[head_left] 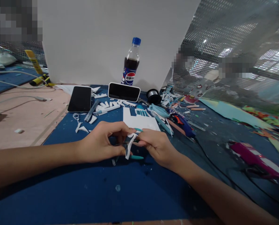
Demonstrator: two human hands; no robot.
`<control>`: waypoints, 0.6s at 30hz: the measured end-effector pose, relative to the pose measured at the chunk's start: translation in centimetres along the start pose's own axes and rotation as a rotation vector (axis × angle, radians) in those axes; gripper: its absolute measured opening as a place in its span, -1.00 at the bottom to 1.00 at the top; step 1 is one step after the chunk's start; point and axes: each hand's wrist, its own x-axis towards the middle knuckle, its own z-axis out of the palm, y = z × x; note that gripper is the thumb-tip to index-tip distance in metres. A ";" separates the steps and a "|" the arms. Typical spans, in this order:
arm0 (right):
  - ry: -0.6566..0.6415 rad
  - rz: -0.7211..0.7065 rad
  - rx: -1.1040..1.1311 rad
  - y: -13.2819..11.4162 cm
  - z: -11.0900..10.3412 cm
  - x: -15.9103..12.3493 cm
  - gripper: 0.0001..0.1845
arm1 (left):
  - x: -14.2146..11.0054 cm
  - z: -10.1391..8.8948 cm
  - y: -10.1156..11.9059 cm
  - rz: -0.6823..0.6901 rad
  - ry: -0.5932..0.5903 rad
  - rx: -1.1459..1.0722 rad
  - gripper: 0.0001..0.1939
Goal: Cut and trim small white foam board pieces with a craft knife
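Over the blue mat, both hands meet around a small, white, curved piece (130,146) with a narrow, bent shape. My left hand (106,139) has it pinched between thumb and fingers. Close against its other side is my right hand (159,145), fingers closed; whatever is in them is mostly hidden. A teal, pointed sliver (136,157) shows below the fingertips, and another bit of teal (138,129) sticks out above them. I cannot tell whether these two belong to one object. Just behind the hands lies a white sheet (141,122) with a notched edge.
A cola bottle (131,64) stands behind a propped phone (124,92); another phone (80,99) lies left. White scraps (106,104), a wire spool (153,96) and a blue corded tool (183,123) surround the work. A magenta device (256,159) sits right on the mat (95,193).
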 end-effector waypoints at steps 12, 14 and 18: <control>0.041 0.077 0.107 -0.3 0.1 -0.1 -0.56 | -0.2 0.0 -0.4 -0.029 0.007 -0.024 -0.66; 0.073 0.112 0.143 -0.5 0.0 0.0 -0.56 | -0.2 0.1 -0.5 -0.049 0.033 -0.003 -0.66; 0.120 0.215 0.167 -0.7 -0.3 0.0 -0.57 | 0.1 0.2 -0.3 -0.039 0.114 0.095 -0.72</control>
